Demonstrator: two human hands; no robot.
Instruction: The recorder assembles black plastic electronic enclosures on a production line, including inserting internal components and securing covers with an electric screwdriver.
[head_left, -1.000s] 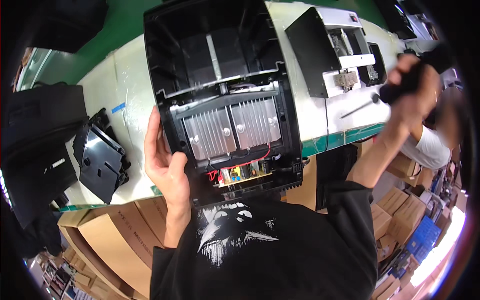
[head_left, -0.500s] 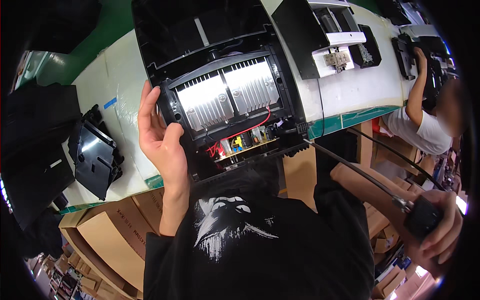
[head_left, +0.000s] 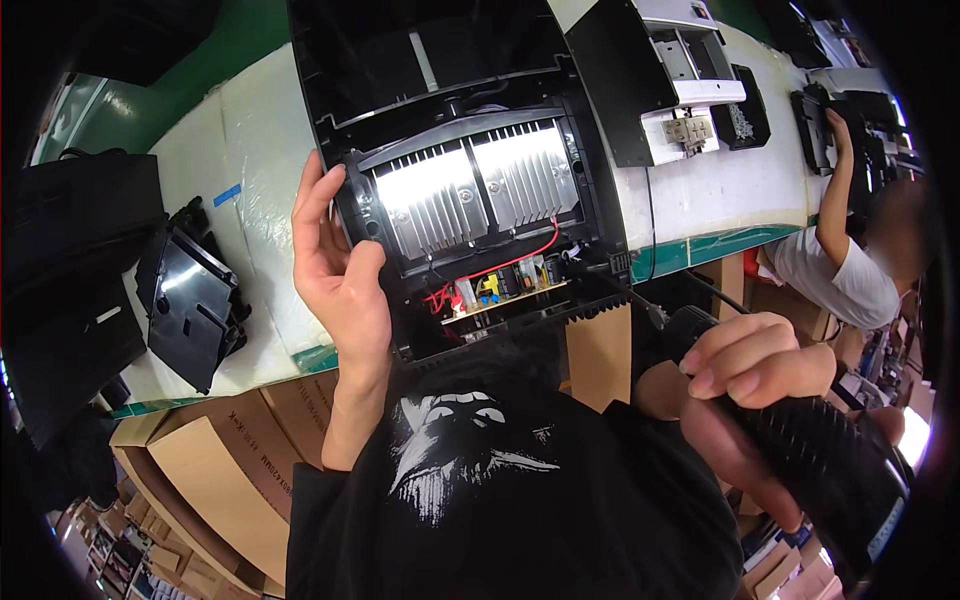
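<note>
- Head view: right hand [head_left: 760, 375] is now sitting low and close to the body, grip wrapped fully around the black electric screwdriver [head_left: 800, 450]. A second ago it was up by the parts on the table; half a second ago it was swinging down to the right edge.
- The driver's shaft is now angling up-left from that grip, tip nearing the front right corner of the black housing [head_left: 470, 170], just beside the red wires [head_left: 500, 270]. I judge the tool is being brought in on a fastener there; contact is too small to confirm.
- Left hand [head_left: 340, 270] is still bracing the housing's left edge, grip half open, thumb and fingers pressing the rim, not closed around it.
- Finned metal heatsink [head_left: 470, 195] is lying just right of the left grip, up-left of the right grip.
- Housing is resting on the white table [head_left: 250, 150], tilted toward the person.
- Loose black cover [head_left: 190, 295] is lying left of the left grip; another person [head_left: 850, 270] is working at far right.
</note>
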